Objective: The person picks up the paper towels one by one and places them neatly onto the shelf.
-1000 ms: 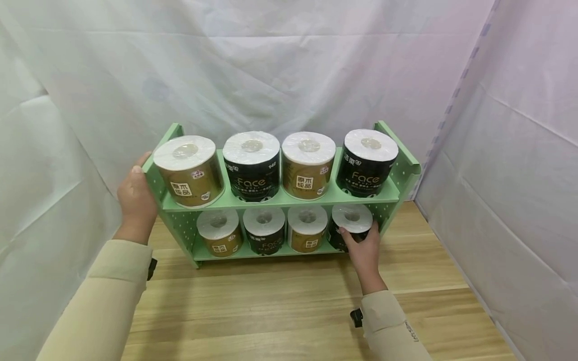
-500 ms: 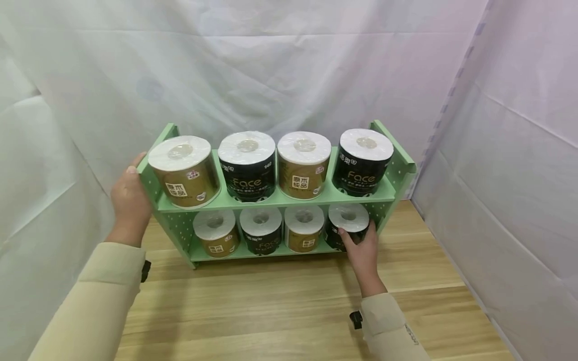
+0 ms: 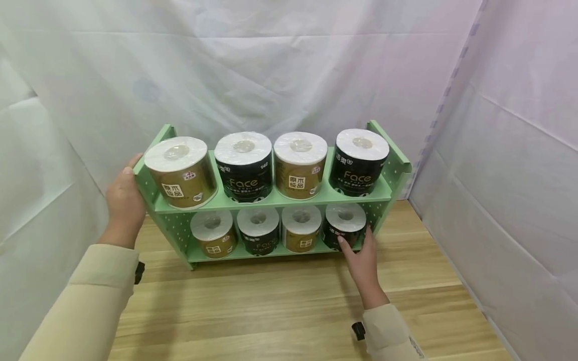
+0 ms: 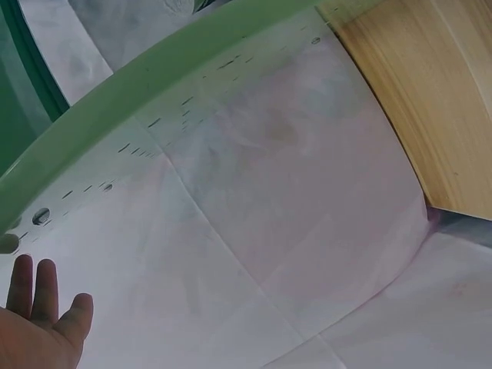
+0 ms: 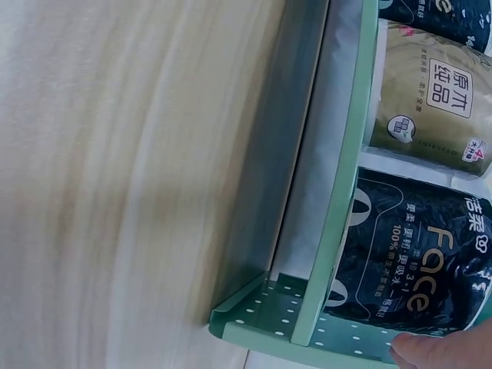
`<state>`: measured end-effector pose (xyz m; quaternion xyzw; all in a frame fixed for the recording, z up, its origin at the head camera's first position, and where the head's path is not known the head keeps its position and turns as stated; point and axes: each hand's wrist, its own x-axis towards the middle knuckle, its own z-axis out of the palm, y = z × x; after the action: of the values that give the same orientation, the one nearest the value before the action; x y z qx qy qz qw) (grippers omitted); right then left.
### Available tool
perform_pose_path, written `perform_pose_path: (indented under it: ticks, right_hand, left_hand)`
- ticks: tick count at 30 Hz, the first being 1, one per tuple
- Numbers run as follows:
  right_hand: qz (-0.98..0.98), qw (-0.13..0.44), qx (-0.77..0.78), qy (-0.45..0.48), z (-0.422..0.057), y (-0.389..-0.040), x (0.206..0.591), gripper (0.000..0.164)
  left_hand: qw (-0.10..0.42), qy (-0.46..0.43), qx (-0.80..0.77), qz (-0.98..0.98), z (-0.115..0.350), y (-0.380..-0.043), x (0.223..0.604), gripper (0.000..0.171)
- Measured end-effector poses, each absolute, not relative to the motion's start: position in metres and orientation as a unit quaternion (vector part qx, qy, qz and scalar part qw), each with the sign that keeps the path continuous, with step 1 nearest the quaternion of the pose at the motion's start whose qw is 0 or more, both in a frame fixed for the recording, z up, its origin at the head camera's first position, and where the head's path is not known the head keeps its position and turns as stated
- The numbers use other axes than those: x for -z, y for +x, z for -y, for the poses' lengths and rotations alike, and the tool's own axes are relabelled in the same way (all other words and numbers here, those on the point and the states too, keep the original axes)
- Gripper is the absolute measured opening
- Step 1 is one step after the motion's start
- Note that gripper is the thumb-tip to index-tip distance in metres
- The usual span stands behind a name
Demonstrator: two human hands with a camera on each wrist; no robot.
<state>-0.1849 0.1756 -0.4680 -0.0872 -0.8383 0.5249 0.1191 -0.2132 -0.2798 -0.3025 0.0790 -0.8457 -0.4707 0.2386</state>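
A two-tier green shelf (image 3: 271, 201) stands on the table in the head view, with several gold and black toilet paper rolls in a row on each tier. My left hand (image 3: 125, 203) rests against the shelf's left side panel; in the left wrist view this hand (image 4: 46, 323) has its visible fingers extended beside the green panel (image 4: 154, 108). My right hand (image 3: 361, 260) is at the black toilet paper roll (image 3: 345, 225) at the lower right. Its thumb is in front and its fingers to the right, loosely spread. The right wrist view shows one finger (image 5: 430, 350) near a black roll (image 5: 415, 254).
A wooden table (image 3: 262, 311) carries the shelf. White cloth hangs behind (image 3: 271, 75) and on the right side (image 3: 506, 165). The upper tier holds rolls in alternating gold (image 3: 182, 173) and black (image 3: 244, 168) wrappers.
The shelf and rolls shift slightly left in the head view, along with the backdrop. My right hand has drawn back a little from the lower right black roll. The left hand stays at the panel.
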Motion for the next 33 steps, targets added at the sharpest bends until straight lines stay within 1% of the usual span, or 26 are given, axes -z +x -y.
perform_pose_path:
  ticks: [6, 15, 20, 25, 33]
  right_hand:
    - [0.839, 0.098, -0.524, -0.109, -0.176, -0.179, 0.469, 0.097]
    - [0.842, 0.101, -0.518, -0.108, -0.178, -0.175, 0.471, 0.096]
    - [0.845, 0.101, -0.517, -0.097, -0.178, -0.175, 0.472, 0.095]
    - [0.847, 0.093, -0.514, -0.098, -0.179, -0.173, 0.472, 0.096]
    - [0.853, 0.100, -0.505, -0.088, -0.180, -0.172, 0.470, 0.094]
  left_hand:
    - [0.237, 0.071, 0.473, 0.846, 0.281, -0.214, 0.303, 0.054]
    - [0.238, 0.081, 0.470, 0.846, 0.282, -0.215, 0.301, 0.054]
    - [0.245, 0.053, 0.458, 0.853, 0.282, -0.211, 0.303, 0.054]
    - [0.237, 0.027, 0.481, 0.844, 0.282, -0.204, 0.308, 0.054]
    - [0.264, 0.009, 0.457, 0.849, 0.284, -0.193, 0.324, 0.048]
